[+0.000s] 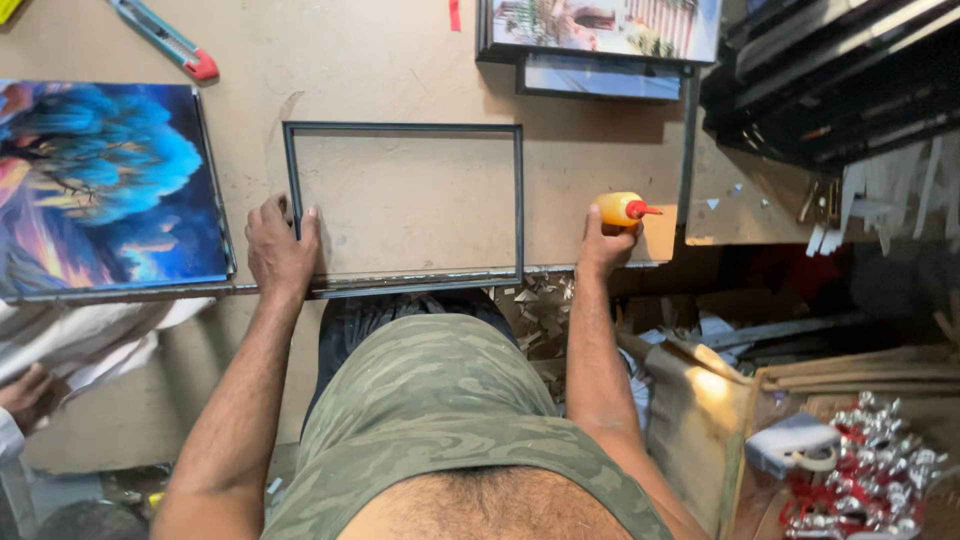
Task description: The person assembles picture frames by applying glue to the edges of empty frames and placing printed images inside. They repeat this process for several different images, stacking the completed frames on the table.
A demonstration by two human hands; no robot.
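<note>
Pressing frame (402, 200) corner — left fingers (290, 215); right hand (603, 245) grips glue bottle (622, 209).

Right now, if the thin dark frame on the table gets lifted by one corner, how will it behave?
The frame is thin-railed and empty, so probably light and apt to flex. The left hand presses only its near-left corner; the rest could likely slide on the smooth table.

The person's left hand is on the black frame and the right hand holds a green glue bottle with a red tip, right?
Not quite. The bottle is orange-yellow, not green, as the head view shows. The rest holds: the left hand is on the black frame, and the right hand holds the red-tipped bottle.
</note>
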